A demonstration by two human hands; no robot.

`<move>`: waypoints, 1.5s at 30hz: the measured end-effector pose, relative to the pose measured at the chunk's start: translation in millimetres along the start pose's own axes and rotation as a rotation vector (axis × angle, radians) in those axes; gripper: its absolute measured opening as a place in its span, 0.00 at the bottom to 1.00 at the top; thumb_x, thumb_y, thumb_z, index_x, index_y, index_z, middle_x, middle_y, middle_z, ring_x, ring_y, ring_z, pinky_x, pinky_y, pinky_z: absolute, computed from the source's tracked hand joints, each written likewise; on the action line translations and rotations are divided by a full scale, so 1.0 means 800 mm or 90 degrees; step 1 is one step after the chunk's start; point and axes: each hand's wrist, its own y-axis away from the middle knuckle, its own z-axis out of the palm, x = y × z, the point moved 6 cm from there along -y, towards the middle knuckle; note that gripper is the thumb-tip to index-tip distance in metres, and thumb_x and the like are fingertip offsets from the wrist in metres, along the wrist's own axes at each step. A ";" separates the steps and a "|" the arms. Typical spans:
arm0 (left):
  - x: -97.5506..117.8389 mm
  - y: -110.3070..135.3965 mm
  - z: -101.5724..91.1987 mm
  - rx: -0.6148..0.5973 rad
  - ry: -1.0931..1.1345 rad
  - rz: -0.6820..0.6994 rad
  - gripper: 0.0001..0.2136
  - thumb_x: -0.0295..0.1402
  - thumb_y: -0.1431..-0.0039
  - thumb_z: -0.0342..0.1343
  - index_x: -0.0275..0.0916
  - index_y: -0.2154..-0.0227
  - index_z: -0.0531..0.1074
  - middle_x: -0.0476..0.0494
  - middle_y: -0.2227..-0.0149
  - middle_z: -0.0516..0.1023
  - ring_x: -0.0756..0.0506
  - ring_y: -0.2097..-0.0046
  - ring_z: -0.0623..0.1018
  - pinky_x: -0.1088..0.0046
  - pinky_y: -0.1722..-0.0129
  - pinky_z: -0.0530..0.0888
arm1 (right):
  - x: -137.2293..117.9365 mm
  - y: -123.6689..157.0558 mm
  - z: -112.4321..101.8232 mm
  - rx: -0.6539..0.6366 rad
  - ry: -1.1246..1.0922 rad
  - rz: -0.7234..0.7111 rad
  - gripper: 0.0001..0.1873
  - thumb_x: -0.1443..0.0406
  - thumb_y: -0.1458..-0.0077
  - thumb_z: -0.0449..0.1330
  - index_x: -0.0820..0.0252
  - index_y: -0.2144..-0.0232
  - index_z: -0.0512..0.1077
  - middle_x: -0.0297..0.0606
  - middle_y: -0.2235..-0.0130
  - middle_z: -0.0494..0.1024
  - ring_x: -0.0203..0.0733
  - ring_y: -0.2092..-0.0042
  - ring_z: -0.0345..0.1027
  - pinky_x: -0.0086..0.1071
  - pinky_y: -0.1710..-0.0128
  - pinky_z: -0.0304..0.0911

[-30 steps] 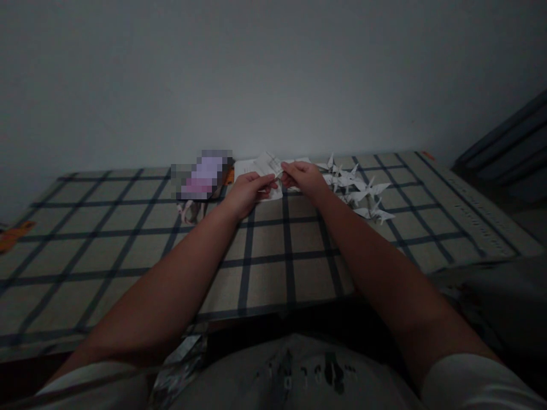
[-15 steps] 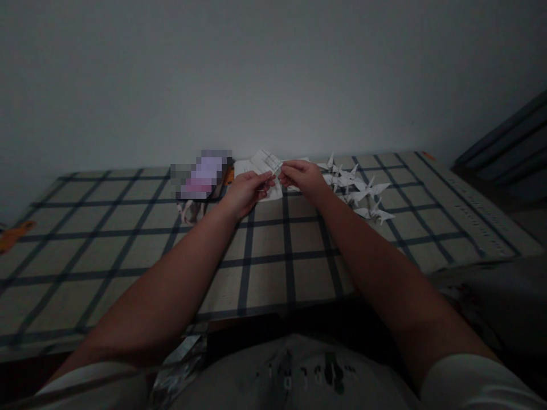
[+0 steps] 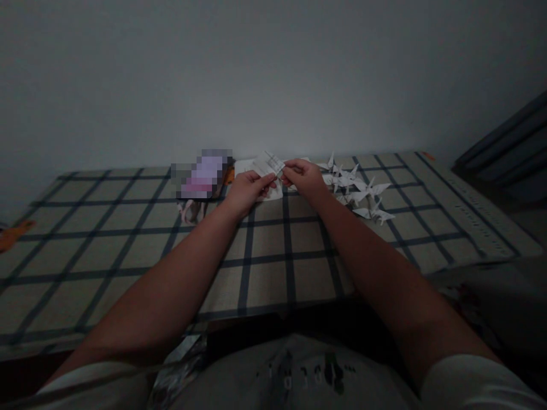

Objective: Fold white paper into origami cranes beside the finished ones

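My left hand [image 3: 248,191] and my right hand [image 3: 301,176] meet over the far middle of a checked cloth [image 3: 128,239]. Both pinch a small folded piece of white paper [image 3: 270,163] between thumb and fingers; it sticks up between them. Under the hands lies a flat white sheet [image 3: 273,192]. To the right of my right hand several folded white paper cranes [image 3: 361,191] lie in a loose pile on the cloth.
A blurred pink and purple object [image 3: 203,173] sits left of the hands near the wall, with a pale strap [image 3: 187,212] below it. An orange scrap [image 3: 12,234] lies at the far left edge. Dark furniture [image 3: 508,154] stands at the right.
The folded paper has shifted slightly between the fingertips as both hands work it. The arms have barely moved.
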 end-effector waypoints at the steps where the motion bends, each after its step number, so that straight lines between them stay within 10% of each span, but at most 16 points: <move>1: -0.001 -0.001 0.000 0.001 -0.006 0.007 0.16 0.44 0.53 0.69 0.35 0.77 0.77 0.47 0.78 0.74 0.54 0.78 0.68 0.78 0.77 0.63 | -0.002 0.001 0.000 0.008 0.007 -0.007 0.05 0.66 0.48 0.65 0.61 0.67 0.74 0.30 0.75 0.77 0.31 0.74 0.70 0.26 0.70 0.69; 31: 0.004 0.008 0.008 -0.025 0.005 0.001 0.10 0.37 0.54 0.67 0.37 0.75 0.75 0.50 0.78 0.73 0.54 0.79 0.68 0.78 0.79 0.64 | 0.001 0.003 0.006 -0.048 -0.042 0.083 0.12 0.59 0.44 0.63 0.59 0.75 0.69 0.30 0.75 0.71 0.33 0.73 0.66 0.28 0.71 0.67; 45: -0.002 0.004 0.005 -0.016 0.003 -0.006 0.17 0.45 0.52 0.68 0.36 0.67 0.78 0.46 0.73 0.78 0.51 0.75 0.73 0.78 0.75 0.67 | -0.005 0.002 0.002 -0.021 0.085 -0.035 0.19 0.51 0.49 0.65 0.59 0.77 0.70 0.28 0.78 0.67 0.31 0.74 0.57 0.28 0.74 0.54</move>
